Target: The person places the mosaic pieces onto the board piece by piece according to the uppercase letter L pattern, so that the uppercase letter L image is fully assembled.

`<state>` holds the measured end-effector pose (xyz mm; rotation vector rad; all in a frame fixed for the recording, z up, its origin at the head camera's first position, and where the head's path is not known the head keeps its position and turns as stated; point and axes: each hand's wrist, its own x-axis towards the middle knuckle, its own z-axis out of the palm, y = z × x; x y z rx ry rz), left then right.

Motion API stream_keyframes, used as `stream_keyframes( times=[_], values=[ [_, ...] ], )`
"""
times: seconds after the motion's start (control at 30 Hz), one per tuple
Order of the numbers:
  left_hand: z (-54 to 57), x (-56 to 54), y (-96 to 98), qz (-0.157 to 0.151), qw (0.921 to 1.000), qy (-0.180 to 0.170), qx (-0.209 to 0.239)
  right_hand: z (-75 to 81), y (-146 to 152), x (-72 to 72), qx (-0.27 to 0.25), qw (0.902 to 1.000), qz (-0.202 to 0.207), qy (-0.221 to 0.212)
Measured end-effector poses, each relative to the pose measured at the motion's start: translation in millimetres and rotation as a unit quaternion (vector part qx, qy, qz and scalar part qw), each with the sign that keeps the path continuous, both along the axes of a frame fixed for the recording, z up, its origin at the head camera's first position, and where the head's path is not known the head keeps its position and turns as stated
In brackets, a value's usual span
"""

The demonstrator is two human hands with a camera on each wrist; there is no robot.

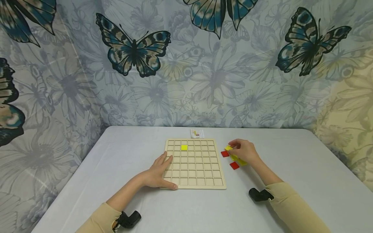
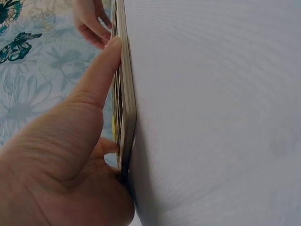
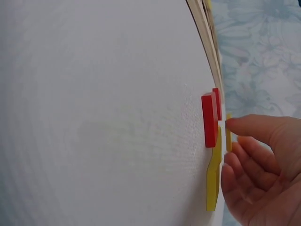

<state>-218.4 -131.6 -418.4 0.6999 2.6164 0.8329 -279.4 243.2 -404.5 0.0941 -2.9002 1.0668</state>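
A pale wooden board [image 1: 201, 164] with a grid of square recesses lies on the table, and a yellow square tile [image 1: 184, 147] sits in its top row. My left hand [image 1: 158, 173] rests on the board's near left corner, fingers spread along the left side and thumb at the front edge. To the right of the board, my right hand [image 1: 244, 151] pinches a yellow tile [image 3: 229, 132] between thumb and fingers. Beneath and beside that hand lie more yellow tiles [image 1: 242, 162], partly hidden, and two red tiles, one nearer [image 1: 234, 165] and one farther [image 1: 224, 154].
A small printed card [image 1: 197, 133] with a coloured grid pattern lies just beyond the board's far edge. The white-covered table [image 1: 116, 155] reaches back to a wall [image 1: 175, 97] with butterfly and flower prints. Black wrist cameras jut from both sleeves.
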Motion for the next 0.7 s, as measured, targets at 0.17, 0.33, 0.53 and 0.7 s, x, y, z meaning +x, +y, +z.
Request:
stream_keyframes(
  times=[0.17,0.33,0.53,0.7],
  values=[
    [0.8,1.0,-0.3,0.004,1.0,-0.001,-0.001,-1.4,-4.6,0.7,-0.016,0.9999,0.004,0.002],
    [-0.1,0.2,-0.4,0.004,1.0,-0.001,-0.005,-0.6,-12.3,2.2,-0.034,0.9994,0.01,-0.004],
    [-1.2,-1.1,-0.8,0.003,1.0,-0.002,-0.001,1.0,-25.2,3.0,-0.061,0.9979,0.021,-0.013],
    [-1.1,-1.5,-1.3,0.002,1.0,-0.005,0.002,2.8,-37.3,3.4,-0.088,0.9954,0.031,-0.024]
  ],
)
